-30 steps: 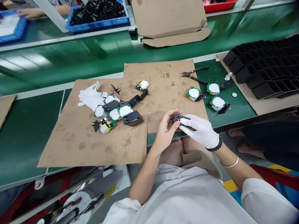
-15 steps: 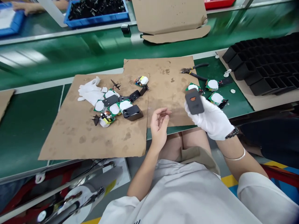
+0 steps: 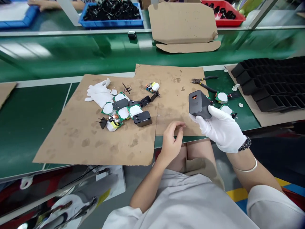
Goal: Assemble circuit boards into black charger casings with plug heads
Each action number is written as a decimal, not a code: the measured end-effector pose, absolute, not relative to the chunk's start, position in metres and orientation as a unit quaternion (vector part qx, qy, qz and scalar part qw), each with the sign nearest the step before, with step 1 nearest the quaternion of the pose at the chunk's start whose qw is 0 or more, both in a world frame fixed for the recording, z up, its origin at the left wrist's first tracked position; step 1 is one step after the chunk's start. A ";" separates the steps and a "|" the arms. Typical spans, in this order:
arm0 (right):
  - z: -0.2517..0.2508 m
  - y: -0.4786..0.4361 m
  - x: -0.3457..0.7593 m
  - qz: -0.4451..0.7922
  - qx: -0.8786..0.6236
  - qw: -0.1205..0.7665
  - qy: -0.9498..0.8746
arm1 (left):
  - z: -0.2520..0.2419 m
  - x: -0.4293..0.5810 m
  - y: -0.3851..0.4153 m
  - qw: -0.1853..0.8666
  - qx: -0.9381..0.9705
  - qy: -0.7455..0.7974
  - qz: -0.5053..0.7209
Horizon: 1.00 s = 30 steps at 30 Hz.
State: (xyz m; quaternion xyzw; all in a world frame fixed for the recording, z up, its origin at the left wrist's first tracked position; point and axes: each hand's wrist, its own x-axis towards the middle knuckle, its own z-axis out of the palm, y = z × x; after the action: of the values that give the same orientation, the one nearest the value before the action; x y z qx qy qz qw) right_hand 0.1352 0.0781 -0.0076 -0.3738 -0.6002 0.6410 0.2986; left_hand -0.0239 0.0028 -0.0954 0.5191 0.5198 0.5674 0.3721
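Note:
My right hand [image 3: 220,128], in a white glove, grips a black charger housing [image 3: 199,104] with an orange port facing up. My bare left hand [image 3: 173,140] is above the front edge of the cardboard sheet [image 3: 95,143], fingers curled but apart, with nothing in it. To its left on the cardboard lie another black charger [image 3: 142,119], several circuit boards with white round tops [image 3: 123,113], loose black plug parts [image 3: 145,101] and a white glove [image 3: 98,92]. Cutting pliers [image 3: 202,80] lie beyond the held housing, and more boards [image 3: 222,97] are to its right.
Stacked black trays [image 3: 271,86] stand at the right. Behind the green conveyor are a blue bin [image 3: 109,23] of black parts, a red bin [image 3: 228,22] and a cardboard flap [image 3: 183,24]. A small black part [image 3: 132,35] sits on the ledge. Another person's arm [image 3: 47,4] shows at the top left.
The housing in my right hand has tilted, so its side now shows. My left hand has turned and its fingers have curled inward. The whole view has shifted slightly.

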 end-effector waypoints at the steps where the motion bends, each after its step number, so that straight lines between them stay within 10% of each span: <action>1: -0.007 0.085 0.135 0.646 -0.374 0.293 -0.598 | -0.094 -0.024 0.003 0.358 0.528 0.524 0.564; 16: 0.006 0.367 0.052 0.264 -0.604 0.347 -0.667 | -0.100 -0.008 0.014 0.025 0.630 0.626 0.458; 30: 0.049 0.306 0.151 0.114 -0.621 0.167 -0.757 | -0.108 -0.014 0.014 -0.010 0.676 0.584 0.449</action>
State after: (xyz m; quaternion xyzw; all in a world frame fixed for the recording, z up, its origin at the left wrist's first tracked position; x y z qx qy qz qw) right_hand 0.1509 0.3061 0.0489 -0.6210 -0.7572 0.1137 0.1675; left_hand -0.0136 0.0141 -0.1077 0.6764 0.5842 0.4485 -0.0095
